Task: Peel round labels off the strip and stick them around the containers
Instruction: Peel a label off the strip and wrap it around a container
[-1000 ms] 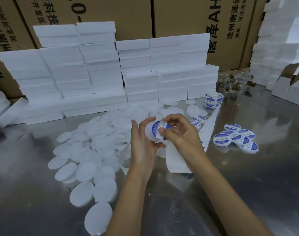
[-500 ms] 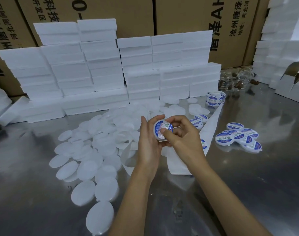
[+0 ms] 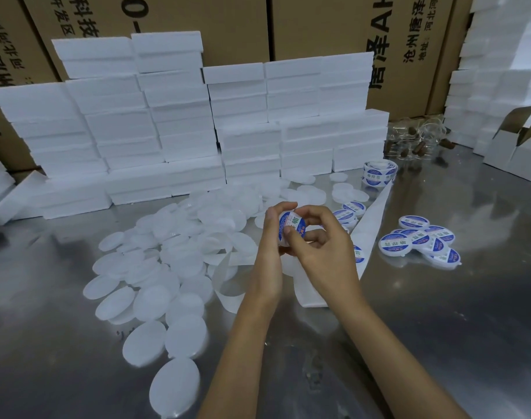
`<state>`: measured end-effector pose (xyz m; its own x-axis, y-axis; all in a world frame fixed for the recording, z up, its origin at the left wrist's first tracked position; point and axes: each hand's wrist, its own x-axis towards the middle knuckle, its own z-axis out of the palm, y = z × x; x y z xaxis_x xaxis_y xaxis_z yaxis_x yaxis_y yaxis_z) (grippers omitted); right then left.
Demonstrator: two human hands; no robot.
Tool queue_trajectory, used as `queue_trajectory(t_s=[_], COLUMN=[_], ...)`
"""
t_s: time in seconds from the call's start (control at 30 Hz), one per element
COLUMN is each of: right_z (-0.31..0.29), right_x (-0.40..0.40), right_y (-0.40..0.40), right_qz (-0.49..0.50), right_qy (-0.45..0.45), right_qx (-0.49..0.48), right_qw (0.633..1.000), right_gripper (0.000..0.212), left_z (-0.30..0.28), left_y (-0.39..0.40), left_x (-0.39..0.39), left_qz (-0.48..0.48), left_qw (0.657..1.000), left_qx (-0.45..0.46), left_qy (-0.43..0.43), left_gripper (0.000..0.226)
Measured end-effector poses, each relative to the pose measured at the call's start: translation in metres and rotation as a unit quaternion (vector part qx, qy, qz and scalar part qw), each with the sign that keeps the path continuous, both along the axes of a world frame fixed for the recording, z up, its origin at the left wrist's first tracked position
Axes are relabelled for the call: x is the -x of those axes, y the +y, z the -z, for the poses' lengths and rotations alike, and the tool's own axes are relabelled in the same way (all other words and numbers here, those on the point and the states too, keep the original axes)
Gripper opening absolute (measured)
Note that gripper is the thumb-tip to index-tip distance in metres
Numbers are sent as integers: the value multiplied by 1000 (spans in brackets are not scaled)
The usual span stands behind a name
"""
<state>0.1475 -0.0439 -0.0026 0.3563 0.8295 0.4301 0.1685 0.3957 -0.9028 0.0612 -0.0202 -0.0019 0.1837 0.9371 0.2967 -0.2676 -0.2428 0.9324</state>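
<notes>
Left of the held container [image 3: 289, 228], blank white discs [image 3: 155, 267] litter the steel table [image 3: 61, 343]. The left hand [image 3: 268, 255] and right hand [image 3: 324, 246] both clasp that container. Right of it: backing strip [image 3: 376, 213], labelled containers [image 3: 421, 241].

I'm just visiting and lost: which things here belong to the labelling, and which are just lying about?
In the job: left hand, right hand, container, label strip, blank containers, labelled containers.

Lying about: foam blocks, cardboard boxes, glass jars.
</notes>
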Motion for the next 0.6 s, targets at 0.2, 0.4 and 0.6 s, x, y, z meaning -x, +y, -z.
queue_trajectory(t_s=[0.2, 0.4, 0.6], right_z=[4, 7, 8], right_x=[4, 4, 5], right_y=[-5, -4, -7], right_qz=[72, 87, 90], right_qy=[-76, -122, -136], right_qx=[-29, -9, -12], right_qw=[994, 989, 986], right_gripper=[30, 34, 73], left_z=[-3, -9, -10], left_y=[-5, -10, -11], left_x=[-2, 2, 4], left_qz=[0, 24, 47], left_qw=[999, 979, 970], left_qx=[19, 133, 148], left_qy=[-29, -151, -188], left_gripper=[46, 53, 56])
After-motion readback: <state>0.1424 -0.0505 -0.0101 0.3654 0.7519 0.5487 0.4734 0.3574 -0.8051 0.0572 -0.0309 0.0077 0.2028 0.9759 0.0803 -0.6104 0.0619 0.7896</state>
